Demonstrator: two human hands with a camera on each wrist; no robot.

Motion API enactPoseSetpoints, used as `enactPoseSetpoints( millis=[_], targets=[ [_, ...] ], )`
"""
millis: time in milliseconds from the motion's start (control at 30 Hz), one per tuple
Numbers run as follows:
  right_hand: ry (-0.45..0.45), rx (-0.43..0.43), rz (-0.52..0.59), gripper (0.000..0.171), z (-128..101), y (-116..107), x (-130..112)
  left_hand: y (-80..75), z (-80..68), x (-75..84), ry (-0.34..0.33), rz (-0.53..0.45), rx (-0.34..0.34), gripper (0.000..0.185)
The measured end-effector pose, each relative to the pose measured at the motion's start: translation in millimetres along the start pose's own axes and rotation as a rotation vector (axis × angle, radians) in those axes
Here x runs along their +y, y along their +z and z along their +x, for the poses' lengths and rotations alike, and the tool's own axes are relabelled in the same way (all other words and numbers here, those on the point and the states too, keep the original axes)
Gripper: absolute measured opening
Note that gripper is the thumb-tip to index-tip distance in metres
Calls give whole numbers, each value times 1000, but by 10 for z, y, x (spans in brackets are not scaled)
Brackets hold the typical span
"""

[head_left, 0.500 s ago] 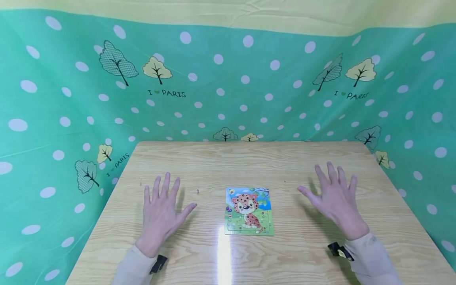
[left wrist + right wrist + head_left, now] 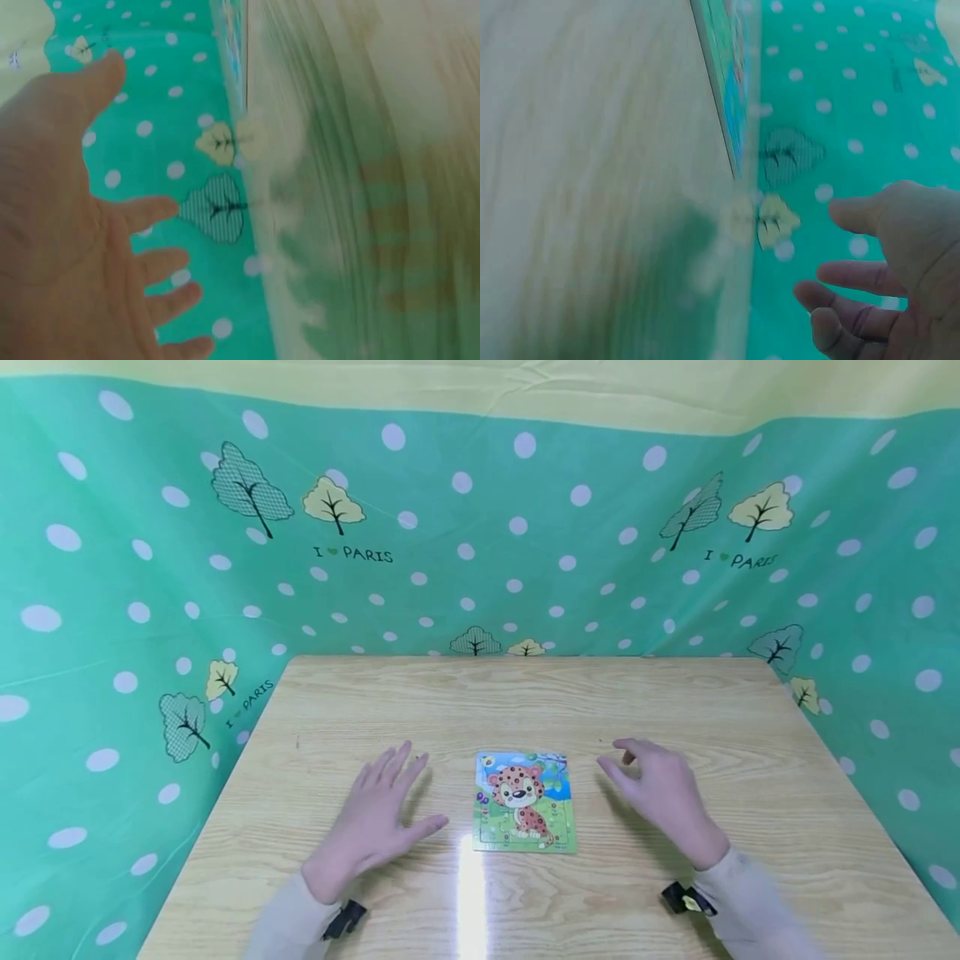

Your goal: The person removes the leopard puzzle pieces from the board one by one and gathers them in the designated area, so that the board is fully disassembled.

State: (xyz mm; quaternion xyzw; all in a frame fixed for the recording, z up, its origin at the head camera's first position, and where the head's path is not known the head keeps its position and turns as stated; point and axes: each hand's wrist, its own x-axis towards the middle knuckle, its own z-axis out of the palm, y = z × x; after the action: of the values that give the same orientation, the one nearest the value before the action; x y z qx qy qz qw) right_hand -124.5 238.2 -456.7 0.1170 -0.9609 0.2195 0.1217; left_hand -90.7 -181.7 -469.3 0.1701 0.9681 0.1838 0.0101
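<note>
One flat rectangular puzzle board (image 2: 524, 802) lies on the pale wood-grain table (image 2: 525, 702), glossy, printed with a spotted cartoon leopard cub on green grass, jigsaw seams faint across it; it sits near the table's front middle, between two bare hands; the left hand (image 2: 377, 817) hovers just beside the board's left edge, fingers straight and spread, thumb out toward the board, holding nothing; the right hand (image 2: 660, 793) hangs near the right edge, apart from it, fingers loosely bent, gripping nothing; both wrist views are blurred, showing open palms; behind, a green cloth backdrop (image 2: 480, 543) with white dots and small trees.
</note>
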Motion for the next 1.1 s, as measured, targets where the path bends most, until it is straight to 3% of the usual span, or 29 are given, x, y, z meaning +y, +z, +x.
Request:
enactPoseSetpoints(
  millis=[200,500,800,1100],
  targets=[
    [-9,-133,112,38,18,201,-266,126,85,164,81,-117,-109,103],
    [-67,-300,288,30,101,492,-530,322,263,319,116,-137,-173,98],
    [-132,-393,264,35,315,733,-724,360,465,399,135,-79,-222,113],
    [-120,-484,183,47,465,809,-832,373,544,424,105,-86,-266,124]
  ],
)
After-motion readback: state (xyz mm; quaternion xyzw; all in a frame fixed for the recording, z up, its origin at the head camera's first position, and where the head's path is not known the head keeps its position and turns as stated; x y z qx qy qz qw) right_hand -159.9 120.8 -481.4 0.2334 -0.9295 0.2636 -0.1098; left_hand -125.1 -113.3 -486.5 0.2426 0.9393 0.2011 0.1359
